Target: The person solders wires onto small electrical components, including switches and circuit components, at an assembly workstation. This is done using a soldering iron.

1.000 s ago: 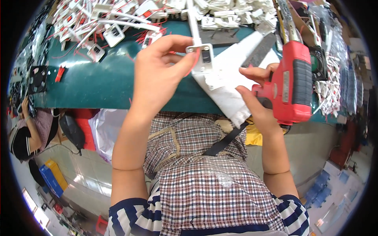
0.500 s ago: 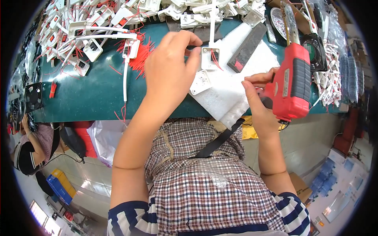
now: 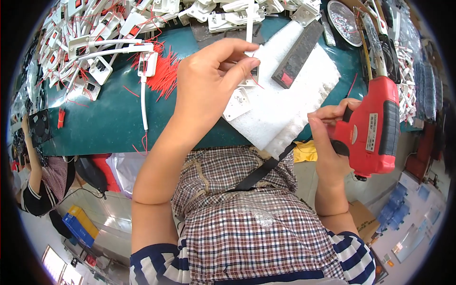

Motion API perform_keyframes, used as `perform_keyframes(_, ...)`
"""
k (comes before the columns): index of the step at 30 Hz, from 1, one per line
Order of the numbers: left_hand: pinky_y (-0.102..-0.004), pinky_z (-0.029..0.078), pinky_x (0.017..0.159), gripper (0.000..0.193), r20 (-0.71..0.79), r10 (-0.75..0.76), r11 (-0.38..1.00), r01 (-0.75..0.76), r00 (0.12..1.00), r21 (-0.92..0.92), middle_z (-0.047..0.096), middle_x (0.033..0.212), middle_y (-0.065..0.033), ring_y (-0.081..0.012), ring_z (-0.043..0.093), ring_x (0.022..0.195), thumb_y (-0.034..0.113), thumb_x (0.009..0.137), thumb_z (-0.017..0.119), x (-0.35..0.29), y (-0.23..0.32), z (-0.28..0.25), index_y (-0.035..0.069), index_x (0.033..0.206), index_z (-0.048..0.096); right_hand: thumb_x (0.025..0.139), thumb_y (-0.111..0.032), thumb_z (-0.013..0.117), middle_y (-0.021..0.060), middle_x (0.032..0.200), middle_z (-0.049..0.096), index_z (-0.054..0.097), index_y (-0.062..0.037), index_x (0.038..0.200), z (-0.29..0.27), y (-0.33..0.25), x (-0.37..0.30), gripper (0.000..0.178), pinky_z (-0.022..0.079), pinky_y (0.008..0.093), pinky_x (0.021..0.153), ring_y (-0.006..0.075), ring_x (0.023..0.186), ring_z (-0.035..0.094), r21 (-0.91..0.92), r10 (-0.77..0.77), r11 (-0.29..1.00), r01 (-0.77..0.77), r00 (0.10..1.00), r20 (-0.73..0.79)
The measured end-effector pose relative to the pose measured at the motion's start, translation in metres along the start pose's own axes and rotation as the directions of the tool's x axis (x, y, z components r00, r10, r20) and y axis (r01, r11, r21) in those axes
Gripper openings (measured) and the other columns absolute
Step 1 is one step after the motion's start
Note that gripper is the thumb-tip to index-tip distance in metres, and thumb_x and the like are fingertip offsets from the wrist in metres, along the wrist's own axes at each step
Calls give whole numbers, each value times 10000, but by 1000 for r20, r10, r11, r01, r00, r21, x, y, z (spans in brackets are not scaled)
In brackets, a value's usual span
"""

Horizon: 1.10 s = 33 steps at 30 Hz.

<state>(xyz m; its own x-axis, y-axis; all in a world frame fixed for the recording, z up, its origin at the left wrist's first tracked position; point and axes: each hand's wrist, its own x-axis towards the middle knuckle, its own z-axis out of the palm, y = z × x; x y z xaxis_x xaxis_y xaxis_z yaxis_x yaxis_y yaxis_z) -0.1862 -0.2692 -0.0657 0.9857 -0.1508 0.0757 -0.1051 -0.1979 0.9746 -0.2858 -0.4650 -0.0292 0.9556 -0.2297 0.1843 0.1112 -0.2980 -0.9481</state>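
Observation:
My left hand [image 3: 209, 80] is over a white plastic housing, thumb and forefinger apart with a gap between their tips. It partly hides the housing, where a dark switch [image 3: 255, 72] and a thin red wire show. From the housing's far side a white cable [image 3: 250, 21] runs away from me. Beside my wrist lies a flat white cover [image 3: 237, 103], on a white foam sheet [image 3: 268, 111]. In my right hand [image 3: 332, 142] is a red and black pistol-shaped soldering gun [image 3: 368, 128], its long barrel and brass-coloured tube pointing away from me. My fingers wrap its grip below the trigger.
A dark bar [image 3: 298, 54] with a red patch lies across the foam. Loose red wires [image 3: 164, 73] and piled white housings with cables [image 3: 99, 35] cover the far left. A round metal dish [image 3: 344, 21] stands at the far right. Another person's arm [image 3: 32, 161] shows at left.
My right hand and the soldering gun have moved right and nearer to me. My left hand has shifted slightly right, now covering more of the housing.

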Motion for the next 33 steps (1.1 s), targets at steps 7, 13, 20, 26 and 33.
perform_keyframes(7, -280, 555, 608, 102, -35, 221, 948, -206, 975, 243, 707, 824, -74, -188, 715, 693, 79, 848, 751, 1, -2, -3, 33, 936, 729, 907, 15, 664, 81, 1073, 498, 418, -30, 1304, -16, -9, -8, 469, 568, 376, 813, 166, 826, 636, 63, 51, 996, -55, 996, 69)
perform_keyframes(13, -300, 534, 601, 79, 37, 243, 882, -237, 969, 409, 657, 901, -72, -200, 699, 743, 58, 843, 735, -3, 2, -10, 45, 921, 732, 897, -262, 745, 88, 1051, 525, 476, -7, 1287, -34, -22, -17, 538, 500, 311, 641, 81, 598, 519, 65, 274, 959, -276, 961, 41)
perform_keyframes(20, -250, 567, 689, 119, 42, 198, 939, -201, 979, 279, 667, 973, -96, -148, 673, 791, -43, 797, 738, -9, 3, -6, -22, 914, 732, 809, -283, 791, 56, 780, 542, 513, 33, 1231, -50, -23, -31, 596, 390, 242, 469, 82, 509, 460, 104, 405, 904, -415, 908, 103)
perform_keyframes(26, -244, 563, 680, 114, 24, 203, 936, -202, 979, 287, 670, 948, -89, -142, 671, 783, -43, 784, 738, -9, 2, -4, -23, 895, 731, 839, -115, 719, 73, 769, 536, 537, 34, 1050, -60, -21, -32, 316, 392, 249, 456, 94, 506, 468, -13, 453, 889, -458, 874, 176)
perform_keyframes(33, -239, 554, 670, 110, 29, 206, 937, -206, 978, 282, 673, 935, -87, -140, 667, 769, -44, 781, 735, -9, 2, -3, -19, 888, 734, 855, -113, 710, 77, 760, 527, 543, 37, 1012, -55, -18, -30, 275, 387, 248, 449, 91, 484, 450, 7, 473, 875, -484, 859, 197)
